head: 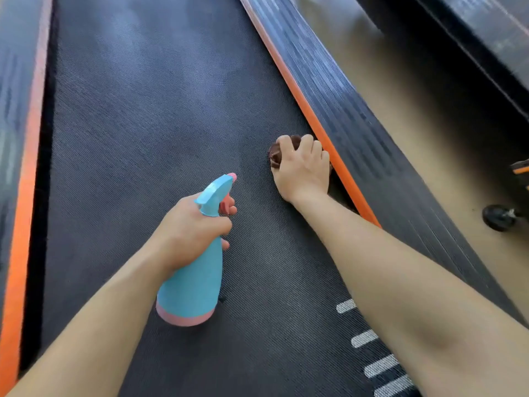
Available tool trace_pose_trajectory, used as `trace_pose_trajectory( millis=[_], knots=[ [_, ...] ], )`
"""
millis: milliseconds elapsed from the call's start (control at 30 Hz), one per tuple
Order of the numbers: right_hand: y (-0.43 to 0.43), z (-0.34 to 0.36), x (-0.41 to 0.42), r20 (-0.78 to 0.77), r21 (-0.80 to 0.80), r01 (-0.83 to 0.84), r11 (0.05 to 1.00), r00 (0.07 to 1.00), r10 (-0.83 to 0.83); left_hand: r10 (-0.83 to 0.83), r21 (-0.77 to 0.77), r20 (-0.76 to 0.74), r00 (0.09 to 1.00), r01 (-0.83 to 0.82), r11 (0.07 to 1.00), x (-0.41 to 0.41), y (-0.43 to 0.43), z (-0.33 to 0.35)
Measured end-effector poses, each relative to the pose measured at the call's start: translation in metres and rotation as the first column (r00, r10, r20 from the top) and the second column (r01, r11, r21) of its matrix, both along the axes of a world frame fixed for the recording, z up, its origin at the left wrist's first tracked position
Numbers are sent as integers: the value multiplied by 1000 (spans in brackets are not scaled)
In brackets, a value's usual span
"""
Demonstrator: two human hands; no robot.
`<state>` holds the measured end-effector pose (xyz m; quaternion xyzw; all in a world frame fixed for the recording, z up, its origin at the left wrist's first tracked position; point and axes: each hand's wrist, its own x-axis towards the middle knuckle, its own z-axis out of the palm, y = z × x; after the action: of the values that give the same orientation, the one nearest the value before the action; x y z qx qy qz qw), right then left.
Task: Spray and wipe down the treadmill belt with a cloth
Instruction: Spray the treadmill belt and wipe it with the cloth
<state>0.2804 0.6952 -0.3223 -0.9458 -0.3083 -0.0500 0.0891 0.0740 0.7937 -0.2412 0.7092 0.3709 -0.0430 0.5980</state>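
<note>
Soft and limp, the cloth [275,156] should bunch easily, so it is probably best held balled under the palm. It is dark brown and lies crumpled at the right edge of the treadmill belt [160,110], beside the orange strip [303,101], gripped by the curled fingers of the right hand [303,170]. The left hand [189,224] grips the blue-and-pink spray bottle [191,282] at its neck.

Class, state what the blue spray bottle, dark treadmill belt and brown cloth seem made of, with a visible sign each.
Blue spray bottle: probably matte plastic, smooth moulded body. Dark treadmill belt: likely rubbery, fine ribbed texture. Brown cloth: soft fabric, bunched folds.
</note>
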Motion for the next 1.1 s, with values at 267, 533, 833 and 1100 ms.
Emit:
trace_pose_trajectory(
  millis=[267,533,833,1100],
  knots=[
    [-37,-12,-53,68,16,-304,952,951,303,94,-51,7,996,-93,994,-3,7,3],
    [16,-4,-45,-2,17,-138,990,990,138,132,-44,53,990,-129,991,-12,4,7],
    [32,-7,-28,50,57,-293,954,956,291,203,-158,51,978,-193,968,-24,18,11],
    [49,-7,-61,45,33,-316,948,948,314,197,-151,73,978,-185,971,-53,37,18]
  ],
)
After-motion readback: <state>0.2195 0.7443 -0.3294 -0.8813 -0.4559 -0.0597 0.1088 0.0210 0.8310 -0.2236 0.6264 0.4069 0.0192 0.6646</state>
